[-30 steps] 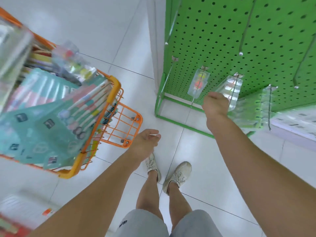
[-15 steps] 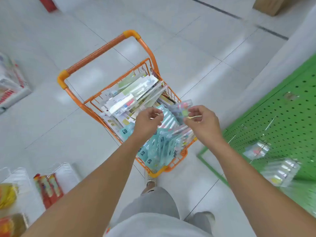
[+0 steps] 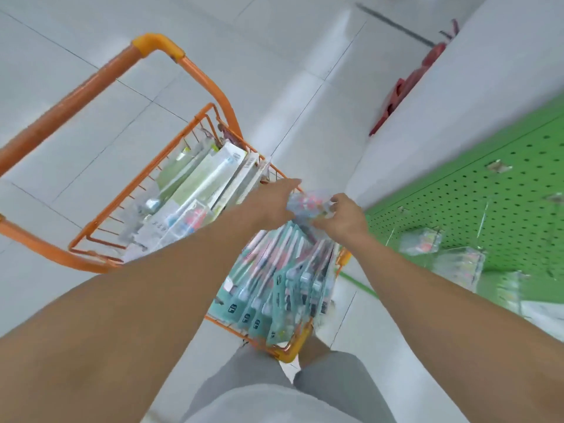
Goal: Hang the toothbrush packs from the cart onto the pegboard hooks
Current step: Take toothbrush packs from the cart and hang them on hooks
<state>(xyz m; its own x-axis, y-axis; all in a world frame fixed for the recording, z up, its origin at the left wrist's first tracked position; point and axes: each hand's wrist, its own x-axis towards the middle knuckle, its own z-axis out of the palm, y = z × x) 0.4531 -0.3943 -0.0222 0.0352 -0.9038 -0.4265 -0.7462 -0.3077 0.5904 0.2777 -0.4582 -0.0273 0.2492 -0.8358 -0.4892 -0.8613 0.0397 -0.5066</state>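
Head cam: both hands over orange cart (image 3: 158,50), holding one clear toothbrush pack (image 3: 308,204) between them. Left hand (image 3: 271,203) grips its left end, right hand (image 3: 345,219) pinches right end; blurry, finger detail unclear. Teal packs (image 3: 283,282) stand in cart below, white boxed packs (image 3: 207,181) at 10 o'clock. Green pegboard (image 3: 503,190) at 3 o'clock w/ hung packs (image 3: 421,244).

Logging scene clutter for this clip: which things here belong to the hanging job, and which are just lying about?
Part of the job:
- clear pack, held by left hand and right hand
- orange cart
- teal packs in the cart
- white boxes in the cart
- green pegboard
- hung packs

Just lying about:
- red items on the floor beyond the white wall
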